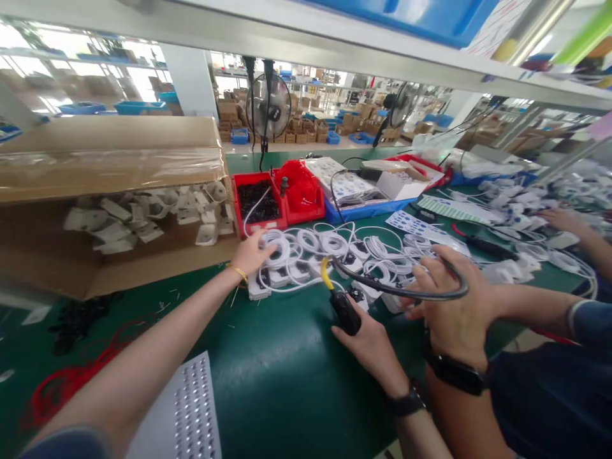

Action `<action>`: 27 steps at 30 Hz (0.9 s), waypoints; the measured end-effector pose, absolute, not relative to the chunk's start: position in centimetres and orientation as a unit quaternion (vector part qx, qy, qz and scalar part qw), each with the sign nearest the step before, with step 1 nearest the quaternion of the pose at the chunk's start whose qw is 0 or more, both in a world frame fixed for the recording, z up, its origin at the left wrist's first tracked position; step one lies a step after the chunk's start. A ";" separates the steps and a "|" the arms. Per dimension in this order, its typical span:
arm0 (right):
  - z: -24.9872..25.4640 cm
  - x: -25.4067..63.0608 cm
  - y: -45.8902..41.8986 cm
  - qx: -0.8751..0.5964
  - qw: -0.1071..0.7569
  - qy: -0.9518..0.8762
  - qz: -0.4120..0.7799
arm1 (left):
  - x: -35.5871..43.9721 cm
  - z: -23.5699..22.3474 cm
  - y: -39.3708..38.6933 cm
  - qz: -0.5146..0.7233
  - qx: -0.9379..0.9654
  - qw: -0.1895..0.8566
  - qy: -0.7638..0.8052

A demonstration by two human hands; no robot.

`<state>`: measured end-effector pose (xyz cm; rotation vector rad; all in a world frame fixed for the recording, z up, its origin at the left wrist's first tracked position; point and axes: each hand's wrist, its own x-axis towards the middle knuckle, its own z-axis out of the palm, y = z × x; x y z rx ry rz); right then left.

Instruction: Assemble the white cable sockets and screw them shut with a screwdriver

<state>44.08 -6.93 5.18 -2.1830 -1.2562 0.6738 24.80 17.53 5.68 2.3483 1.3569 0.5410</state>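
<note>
My left hand (253,254), with a yellow band at the wrist, has its thumb and fingers closed at the edge of a coiled white cable (276,250). Below the coil sit white plastic housings (259,288) with black parts on top. My right hand (373,347) is wrapped round a black corded tool (346,312), seemingly an electric screwdriver. From its yellow end (327,273) a black cord (406,292) loops right. The tool's lower end is hidden. More white cable coils (382,252) lie in a row beyond it.
A co-worker's hand (449,306) is close on the right, by the cord. An open carton (157,274) of white parts stands left. Red bins (262,224) and a blue tray (366,210) line the back. A sheet of small metal pieces (162,421) lies in front.
</note>
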 end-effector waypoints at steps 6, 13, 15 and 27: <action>5.1 43.9 -7.2 -0.804 0.278 -0.456 0.261 | 25.8 5.4 19.8 0.141 0.859 0.196 0.452; 4.1 44.8 -8.1 -0.822 0.253 -0.457 0.228 | 23.6 8.4 17.5 0.158 0.867 0.134 0.453; 4.1 44.9 -8.4 -0.818 0.271 -0.454 0.226 | 23.1 10.1 16.5 0.165 0.872 0.123 0.444; 10.0 52.9 -6.5 -0.798 0.345 -0.453 0.196 | 33.8 20.1 11.7 0.173 0.892 0.293 0.298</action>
